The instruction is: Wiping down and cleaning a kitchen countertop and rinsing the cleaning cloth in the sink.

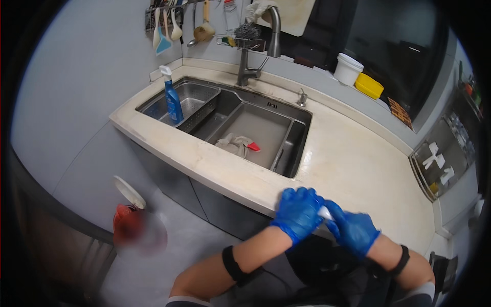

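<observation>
Both hands wear blue disposable gloves and meet at the front edge of the pale countertop (341, 153). My left hand (299, 213) is curled, knuckles up, around a small white object (325, 213) that shows between the hands; its kind cannot be told. From the other side, my right hand (353, 226) grips the same object with thumb and fingers. Beyond them lies a steel sink (264, 115) with cloudy water, where a wet grey cloth (234, 145) with a red part rests. A blue spray bottle (173, 101) with a white head stands at the sink's left compartment.
A grey pull-down faucet (275, 34) rises behind the sink, beside a soap dispenser (302, 98). A white tub (348, 70) and yellow container (369, 86) sit on the ledge. Utensils hang at the upper left. A red-lined bin (124, 226) with raised lid stands on the floor.
</observation>
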### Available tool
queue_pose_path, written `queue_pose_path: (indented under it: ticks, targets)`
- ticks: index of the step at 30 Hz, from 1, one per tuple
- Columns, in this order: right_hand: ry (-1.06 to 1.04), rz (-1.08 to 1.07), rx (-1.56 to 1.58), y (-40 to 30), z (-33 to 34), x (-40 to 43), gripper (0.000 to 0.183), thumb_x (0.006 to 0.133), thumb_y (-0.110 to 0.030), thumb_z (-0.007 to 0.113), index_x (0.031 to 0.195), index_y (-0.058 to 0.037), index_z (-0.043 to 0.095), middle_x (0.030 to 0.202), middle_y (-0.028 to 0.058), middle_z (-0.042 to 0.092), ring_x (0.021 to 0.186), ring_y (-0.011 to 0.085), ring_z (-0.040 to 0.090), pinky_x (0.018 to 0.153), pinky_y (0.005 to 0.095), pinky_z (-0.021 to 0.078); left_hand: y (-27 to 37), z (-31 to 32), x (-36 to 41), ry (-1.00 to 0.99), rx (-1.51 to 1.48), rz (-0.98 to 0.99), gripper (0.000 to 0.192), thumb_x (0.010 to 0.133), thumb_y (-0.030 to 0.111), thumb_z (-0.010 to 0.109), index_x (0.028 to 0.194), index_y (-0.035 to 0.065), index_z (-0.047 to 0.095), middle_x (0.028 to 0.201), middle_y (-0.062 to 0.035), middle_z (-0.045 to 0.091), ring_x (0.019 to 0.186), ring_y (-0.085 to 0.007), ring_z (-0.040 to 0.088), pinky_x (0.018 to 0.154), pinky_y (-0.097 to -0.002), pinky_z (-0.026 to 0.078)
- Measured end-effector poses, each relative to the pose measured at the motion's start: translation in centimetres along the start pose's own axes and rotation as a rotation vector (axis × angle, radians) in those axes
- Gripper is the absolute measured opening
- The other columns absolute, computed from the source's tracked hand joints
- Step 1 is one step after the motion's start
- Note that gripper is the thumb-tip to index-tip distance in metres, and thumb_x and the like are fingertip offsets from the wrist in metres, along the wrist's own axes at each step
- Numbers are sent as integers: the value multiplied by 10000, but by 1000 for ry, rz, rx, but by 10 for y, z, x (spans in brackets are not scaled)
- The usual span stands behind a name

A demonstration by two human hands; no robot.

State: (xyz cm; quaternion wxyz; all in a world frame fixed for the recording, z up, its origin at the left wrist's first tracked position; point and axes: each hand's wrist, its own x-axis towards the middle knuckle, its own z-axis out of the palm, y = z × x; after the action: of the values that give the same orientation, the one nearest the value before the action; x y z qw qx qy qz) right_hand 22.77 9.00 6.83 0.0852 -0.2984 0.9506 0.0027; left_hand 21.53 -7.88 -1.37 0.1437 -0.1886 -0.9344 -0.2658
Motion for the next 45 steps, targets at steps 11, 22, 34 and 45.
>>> queue_pose_path:
  ticks: [11, 22, 34, 45]
  targets:
    - [214, -365, 127, -106, 14, 205, 477, 1023, -456, 288, 1331, -127, 444, 965, 216, 680, 905, 396, 658, 773, 469, 523, -184, -90, -9, 329, -19, -278, 312, 702, 224, 775, 999, 142, 726, 981, -136, 662, 934, -340, 643, 858, -403, 509]
    - [85, 86, 18, 21, 26, -15, 499, 981, -409, 463, 1389, -131, 395, 809, 186, 695, 644, 382, 669, 566, 472, 530, 8, 39, 14, 62, 40, -26, 239, 730, 302, 725, 923, 162, 707, 988, -79, 636, 989, -272, 588, 875, -441, 404]
    - [247, -298, 86, -105, 24, 189, 409, 1021, -386, 341, 1297, -108, 459, 997, 188, 688, 850, 365, 681, 716, 482, 528, -172, -80, -14, 340, -25, -271, 352, 697, 261, 787, 1013, 114, 734, 973, -149, 669, 916, -328, 648, 830, -418, 511]
    - [53, 92, 9, -24, 22, 17, 514, 971, -371, 464, 1425, -161, 346, 845, 185, 696, 665, 394, 669, 565, 485, 527, -30, 9, -6, 214, 66, -45, 158, 736, 233, 687, 855, 129, 695, 947, -103, 644, 960, -286, 610, 867, -436, 433]
